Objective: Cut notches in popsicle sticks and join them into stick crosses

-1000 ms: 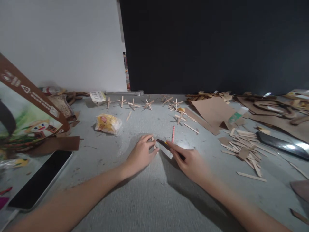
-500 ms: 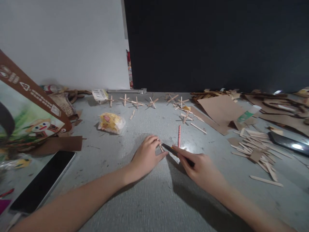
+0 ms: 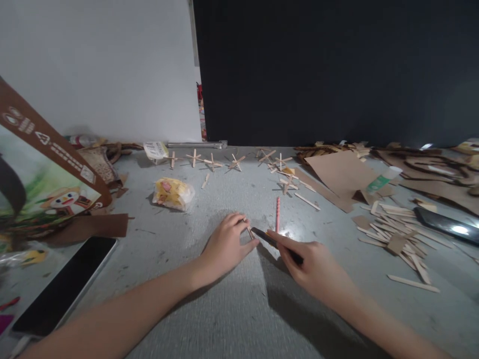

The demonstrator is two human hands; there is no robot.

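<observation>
In the head view my left hand rests on the grey table, thumb and fingers closed on a short wooden craft stick. Most of that stick is hidden by the fingers. My right hand grips a dark utility knife, its blade end pointing left at the stick; whether they touch I cannot tell. Just beyond the knife lies a pink twisted candle-like stick. Farther back stand several small crosses of craft sticks, one of them a wooden star.
A pile of craft sticks lies at right, near a dark phone. Cardboard and a green-and-white tube are behind it. At left are a yellow packet, another phone and a printed bag.
Both hands stay almost in place. The knife tip has shifted very slightly at the stick, and the whole view has tilted a little.
</observation>
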